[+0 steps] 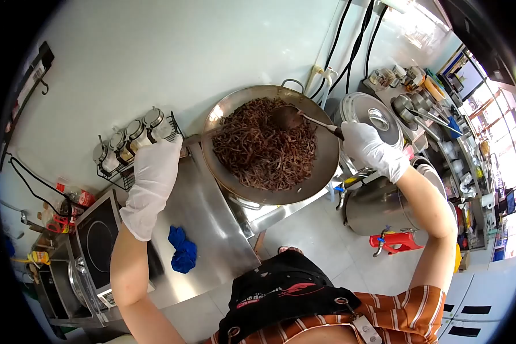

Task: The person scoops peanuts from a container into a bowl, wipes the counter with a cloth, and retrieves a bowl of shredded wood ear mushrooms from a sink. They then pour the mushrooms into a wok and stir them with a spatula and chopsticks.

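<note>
A wide wok (258, 198) holds a heap of dark brown shredded strips (264, 149). My right hand (372, 146), in a white glove, is closed round the dark handle of a ladle (288, 117), whose bowl rests in the strips at the top right. At the wok's left side, my gloved left hand (155, 180) is closed on the end of a long-handled tool (199, 137). This tool reaches over the rim, and its far end cannot be made out among the strips. Just behind the left hand, a wire rack (123, 179) carries several glass seasoning jars (136, 131).
On the steel counter (212, 229) lies a crumpled blue cloth (183, 250). An induction hob (99, 242) is at left. To the right stand a lidded pot (378, 117), a large steel pot (378, 209) with a tap, and a red stool (397, 241). Black cables (358, 43) hang behind.
</note>
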A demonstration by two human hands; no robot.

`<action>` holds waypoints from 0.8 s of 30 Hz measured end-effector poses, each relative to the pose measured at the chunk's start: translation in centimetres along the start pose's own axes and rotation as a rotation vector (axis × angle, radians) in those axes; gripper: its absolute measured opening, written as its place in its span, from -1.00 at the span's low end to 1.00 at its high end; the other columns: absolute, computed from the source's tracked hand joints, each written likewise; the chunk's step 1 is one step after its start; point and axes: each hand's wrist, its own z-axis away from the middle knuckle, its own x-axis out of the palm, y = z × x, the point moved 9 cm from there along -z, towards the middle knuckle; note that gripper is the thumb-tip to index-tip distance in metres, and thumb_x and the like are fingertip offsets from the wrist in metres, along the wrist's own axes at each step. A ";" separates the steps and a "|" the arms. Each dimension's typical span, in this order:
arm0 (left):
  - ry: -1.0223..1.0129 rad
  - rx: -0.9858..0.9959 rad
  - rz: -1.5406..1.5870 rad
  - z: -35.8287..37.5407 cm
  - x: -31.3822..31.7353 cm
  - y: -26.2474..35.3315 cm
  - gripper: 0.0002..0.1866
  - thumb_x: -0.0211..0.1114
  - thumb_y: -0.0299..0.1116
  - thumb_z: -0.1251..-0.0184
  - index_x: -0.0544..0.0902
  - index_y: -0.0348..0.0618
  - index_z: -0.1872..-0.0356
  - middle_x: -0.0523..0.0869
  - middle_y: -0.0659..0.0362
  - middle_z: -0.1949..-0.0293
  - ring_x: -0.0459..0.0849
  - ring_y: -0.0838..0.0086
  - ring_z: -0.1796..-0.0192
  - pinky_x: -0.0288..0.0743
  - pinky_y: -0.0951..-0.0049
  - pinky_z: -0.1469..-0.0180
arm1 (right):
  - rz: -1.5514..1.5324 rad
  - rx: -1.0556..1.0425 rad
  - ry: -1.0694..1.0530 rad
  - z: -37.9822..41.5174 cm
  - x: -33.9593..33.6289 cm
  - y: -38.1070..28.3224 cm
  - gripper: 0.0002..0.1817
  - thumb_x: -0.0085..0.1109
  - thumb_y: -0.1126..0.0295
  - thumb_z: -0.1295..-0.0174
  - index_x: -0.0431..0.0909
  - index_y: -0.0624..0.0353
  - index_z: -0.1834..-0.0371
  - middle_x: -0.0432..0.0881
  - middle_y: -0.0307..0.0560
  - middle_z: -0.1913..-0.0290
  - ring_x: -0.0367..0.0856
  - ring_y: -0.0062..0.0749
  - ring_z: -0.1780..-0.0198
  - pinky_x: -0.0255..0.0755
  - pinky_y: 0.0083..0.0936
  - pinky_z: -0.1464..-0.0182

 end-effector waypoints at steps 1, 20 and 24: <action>0.001 -0.035 -0.012 -0.1 0.2 -0.6 -0.91 0.19 -0.43 -0.10 0.60 -0.09 0.35 0.63 0.16 0.62 0.68 0.32 0.52 0.51 0.34 0.53 | -0.056 0.005 -0.017 -0.5 -0.2 0.2 -0.88 0.09 0.50 -0.02 0.55 0.25 0.36 0.63 0.11 0.31 0.66 0.03 0.30 0.52 -0.19 0.26; -0.311 -0.244 0.507 -8.7 17.9 5.4 -0.81 0.12 -0.39 -0.18 0.71 -0.14 0.35 0.71 -0.04 0.39 0.71 0.11 0.29 0.55 0.16 0.24 | -1.044 0.080 -0.524 -9.5 14.1 0.0 -0.78 0.10 0.39 -0.14 0.56 0.25 0.18 0.48 -0.19 0.63 0.43 -0.55 0.67 0.26 -0.51 0.68; -0.306 -0.370 0.721 -5.0 18.7 5.9 -0.75 0.08 -0.31 -0.28 0.67 0.00 0.10 0.69 -0.05 0.34 0.67 0.06 0.24 0.52 0.13 0.18 | -0.882 -0.146 -0.169 -6.2 12.3 0.4 -0.45 0.14 0.41 -0.11 0.35 0.32 -0.22 0.61 0.30 0.21 0.63 0.01 0.14 0.42 -0.37 0.04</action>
